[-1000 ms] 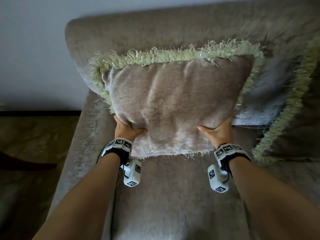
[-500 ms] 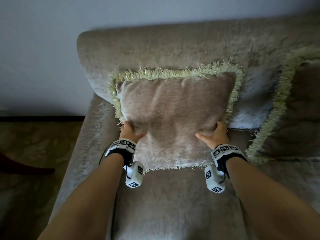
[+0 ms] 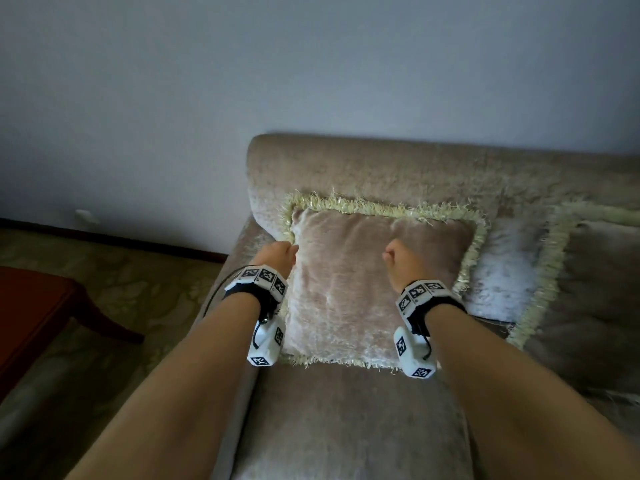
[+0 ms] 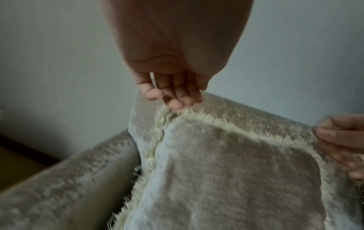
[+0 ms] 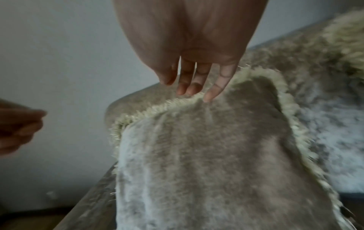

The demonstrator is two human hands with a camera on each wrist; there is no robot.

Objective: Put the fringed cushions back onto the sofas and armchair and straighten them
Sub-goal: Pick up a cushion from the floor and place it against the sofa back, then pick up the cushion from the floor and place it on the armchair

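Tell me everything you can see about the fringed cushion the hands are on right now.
The fringed cushion is square, with a plush beige-pink velvety face and a shaggy pale yellow-green fringe on all four edges. It stands propped against the sofa backrest at the sofa's left end, its lower edge on the seat. The left hand touches the fringe at its upper left corner; the right hand has fingertips on its top edge. A second fringed cushion lies to its right.

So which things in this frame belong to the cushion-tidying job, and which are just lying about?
Part of the job:
- fringed cushion, propped against the sofa back
- left hand at its upper left fringe
- right hand over its front, little finger touching the top edge
- second fringed cushion to the right

Just there:
- pale cushion between the two
- dark wooden table on the floor
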